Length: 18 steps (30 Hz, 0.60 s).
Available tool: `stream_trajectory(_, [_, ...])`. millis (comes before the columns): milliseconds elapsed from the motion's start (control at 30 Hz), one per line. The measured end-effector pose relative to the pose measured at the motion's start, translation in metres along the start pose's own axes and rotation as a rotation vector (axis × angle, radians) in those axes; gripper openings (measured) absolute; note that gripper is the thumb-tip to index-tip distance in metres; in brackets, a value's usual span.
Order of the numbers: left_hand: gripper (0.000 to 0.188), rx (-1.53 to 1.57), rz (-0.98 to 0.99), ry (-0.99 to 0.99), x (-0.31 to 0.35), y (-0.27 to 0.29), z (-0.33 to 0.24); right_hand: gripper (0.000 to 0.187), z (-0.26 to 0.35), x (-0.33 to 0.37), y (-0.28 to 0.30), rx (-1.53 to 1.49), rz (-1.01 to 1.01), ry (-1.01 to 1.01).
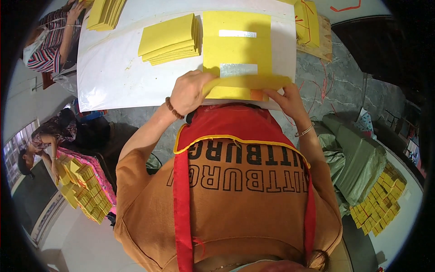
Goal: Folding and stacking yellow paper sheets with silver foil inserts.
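A long yellow paper sheet [237,52] with silvery patches lies on the white table [122,86] in front of me. Its near end is raised and curls over, forming a band across the table's front edge. My left hand [192,92] grips the left end of this curled part, fingers closed around it. At the other end, my right hand [287,102] pinches the paper between thumb and fingers. A small orange patch [257,94] shows beside the right thumb. Just left of the sheet sits a stack of folded yellow paper [170,40].
Another yellow stack [105,13] stands at the far left, and a tied yellow bundle [308,22] at the far right. Two other people [56,38] are on the left, one beside piled yellow bundles [86,188]. Red strings [324,86] lie on the grey floor.
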<state>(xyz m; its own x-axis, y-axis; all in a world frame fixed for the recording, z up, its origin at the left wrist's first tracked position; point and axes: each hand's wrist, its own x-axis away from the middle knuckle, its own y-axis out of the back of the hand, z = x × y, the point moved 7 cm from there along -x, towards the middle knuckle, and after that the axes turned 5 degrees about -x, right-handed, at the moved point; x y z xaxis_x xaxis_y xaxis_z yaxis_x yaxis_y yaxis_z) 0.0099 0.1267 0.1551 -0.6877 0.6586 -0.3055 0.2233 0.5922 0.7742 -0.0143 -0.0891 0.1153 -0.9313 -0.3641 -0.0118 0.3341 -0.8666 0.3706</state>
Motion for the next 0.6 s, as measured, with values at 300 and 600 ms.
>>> stream_trajectory(300, [0.028, 0.302, 0.076, 0.734, -0.002, -0.035, 0.071, 0.036, -0.023, -0.016, -0.001, -0.483, -0.428, -0.268])
stream_trajectory(600, [0.03, 0.383, 0.097, 0.858, -0.003, -0.04, 0.078, 0.025, -0.027, -0.023, 0.004, -0.146, -0.514, -0.315])
